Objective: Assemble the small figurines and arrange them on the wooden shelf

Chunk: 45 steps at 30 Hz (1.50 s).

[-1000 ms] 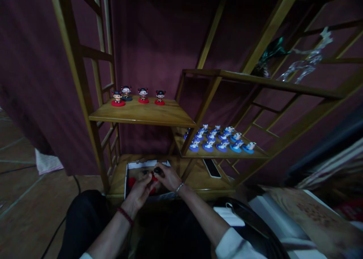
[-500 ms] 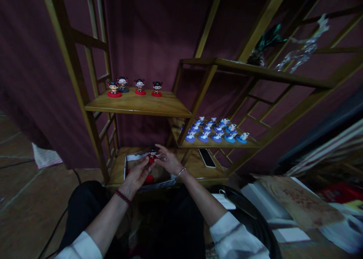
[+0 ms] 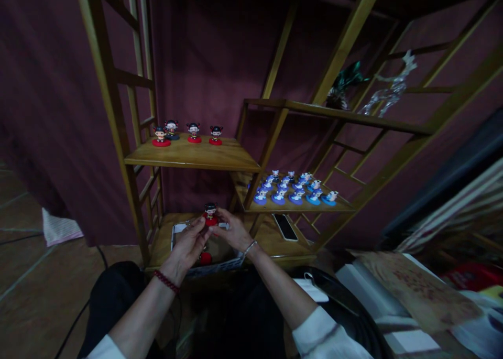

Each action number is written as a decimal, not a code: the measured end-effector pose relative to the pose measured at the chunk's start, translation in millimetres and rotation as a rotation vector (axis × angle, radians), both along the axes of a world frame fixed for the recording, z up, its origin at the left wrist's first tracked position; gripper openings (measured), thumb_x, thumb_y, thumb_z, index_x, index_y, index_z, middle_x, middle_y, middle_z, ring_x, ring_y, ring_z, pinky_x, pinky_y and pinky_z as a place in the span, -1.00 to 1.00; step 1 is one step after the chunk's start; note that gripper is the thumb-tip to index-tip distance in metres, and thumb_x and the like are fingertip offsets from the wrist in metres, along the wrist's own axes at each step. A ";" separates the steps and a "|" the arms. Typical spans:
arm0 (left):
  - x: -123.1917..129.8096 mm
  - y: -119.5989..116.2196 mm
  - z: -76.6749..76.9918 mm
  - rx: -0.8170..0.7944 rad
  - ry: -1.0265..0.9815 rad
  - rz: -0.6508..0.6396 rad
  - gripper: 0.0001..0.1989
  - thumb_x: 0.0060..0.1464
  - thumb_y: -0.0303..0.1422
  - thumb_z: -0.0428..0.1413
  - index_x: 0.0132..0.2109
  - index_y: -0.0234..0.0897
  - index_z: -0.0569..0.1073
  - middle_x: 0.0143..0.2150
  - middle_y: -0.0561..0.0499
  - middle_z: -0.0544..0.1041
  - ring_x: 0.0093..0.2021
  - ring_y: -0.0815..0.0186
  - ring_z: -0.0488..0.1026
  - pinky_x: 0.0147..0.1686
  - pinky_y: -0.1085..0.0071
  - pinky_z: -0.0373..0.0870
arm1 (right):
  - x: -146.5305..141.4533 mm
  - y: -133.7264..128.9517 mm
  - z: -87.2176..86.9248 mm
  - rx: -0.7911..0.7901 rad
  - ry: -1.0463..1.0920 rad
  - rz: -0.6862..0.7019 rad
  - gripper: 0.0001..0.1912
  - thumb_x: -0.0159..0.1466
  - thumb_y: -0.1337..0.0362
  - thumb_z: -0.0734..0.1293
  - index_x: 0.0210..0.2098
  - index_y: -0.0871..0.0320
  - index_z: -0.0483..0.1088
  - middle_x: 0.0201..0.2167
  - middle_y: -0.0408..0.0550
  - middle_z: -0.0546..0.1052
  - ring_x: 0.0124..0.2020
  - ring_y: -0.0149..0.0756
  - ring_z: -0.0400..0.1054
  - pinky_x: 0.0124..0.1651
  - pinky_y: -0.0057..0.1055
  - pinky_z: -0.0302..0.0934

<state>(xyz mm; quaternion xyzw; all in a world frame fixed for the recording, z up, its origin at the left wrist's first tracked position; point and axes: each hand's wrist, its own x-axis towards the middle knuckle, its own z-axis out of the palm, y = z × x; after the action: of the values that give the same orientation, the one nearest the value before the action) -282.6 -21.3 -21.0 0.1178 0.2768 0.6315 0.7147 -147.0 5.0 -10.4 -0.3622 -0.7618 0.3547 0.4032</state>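
Observation:
Between both hands is a small black-haired figurine (image 3: 211, 211) on a red base, held upright above an open box (image 3: 175, 239). My left hand (image 3: 192, 242) closes on the base from the left, and my right hand (image 3: 234, 230) grips it from the right with thumb and fingers. Inside the box, partly hidden by my left hand, lies another red-based piece (image 3: 205, 258). On the upper left shelf (image 3: 192, 158) stand similar figurines, among them one (image 3: 216, 135) at the right end and one (image 3: 161, 137) at the left.
Several purple and blue figurines (image 3: 280, 195) fill the middle right shelf. A phone (image 3: 285, 227) lies on the bottom shelf. Above, a clear deer ornament (image 3: 389, 89) stands near a dark green ornament (image 3: 346, 84). A black round seat (image 3: 346, 301) and stacked boxes (image 3: 412, 285) are at right.
The camera view has tilted and shifted slightly. Both hands keep hold of the figurine, and my right fingers have come down from beside its head to the base.

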 end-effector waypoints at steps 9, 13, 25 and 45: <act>-1.2 -14.2 29.5 0.077 0.012 -0.025 -0.93 -0.08 -0.59 0.13 -0.39 -0.41 0.49 -0.40 -0.03 0.53 -0.42 0.42 0.45 -0.36 0.51 0.41 | -4.3 -16.2 26.0 0.063 0.008 -0.128 -0.59 0.05 0.21 0.36 -0.10 0.12 0.34 -0.17 -0.05 0.48 -0.18 -0.30 0.38 -0.07 -0.30 0.27; -3.5 -25.3 47.2 0.156 0.076 -0.050 -0.87 -0.15 -0.54 0.21 -0.34 -0.42 0.50 -0.38 -0.06 0.54 -0.42 0.41 0.45 -0.36 0.50 0.40 | -4.3 -22.7 39.2 0.117 -0.002 -0.150 -0.59 0.03 0.22 0.38 -0.12 0.14 0.34 -0.19 -0.05 0.49 -0.18 -0.30 0.37 -0.04 -0.29 0.26; -12.3 -44.2 81.5 0.233 0.336 0.018 -0.89 -0.02 -0.53 0.09 -0.27 -0.40 0.42 -0.35 -0.06 0.52 -0.46 0.45 0.45 -0.39 0.51 0.43 | -10.5 -46.4 86.2 0.158 -0.061 -0.114 -0.62 0.04 0.27 0.35 -0.13 0.15 0.34 -0.25 -0.09 0.50 -0.24 -0.35 0.37 -0.13 -0.37 0.26; -29.9 -45.3 147.0 0.499 0.627 0.199 -0.69 -0.17 -0.36 0.20 -0.22 -0.40 0.44 -0.26 -0.08 0.51 -0.32 0.37 0.43 -0.35 0.45 0.40 | -26.5 -43.9 160.1 0.220 0.006 -0.034 -0.63 0.02 0.31 0.37 -0.16 0.18 0.34 -0.22 -0.06 0.50 -0.26 -0.40 0.38 -0.14 -0.43 0.27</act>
<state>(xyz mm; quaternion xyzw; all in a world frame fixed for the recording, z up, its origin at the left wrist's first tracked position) -312.6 -66.5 126.0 0.4468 0.3295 0.6788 0.4806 -173.5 -38.9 149.8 -0.3276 -0.7888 0.2631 0.4487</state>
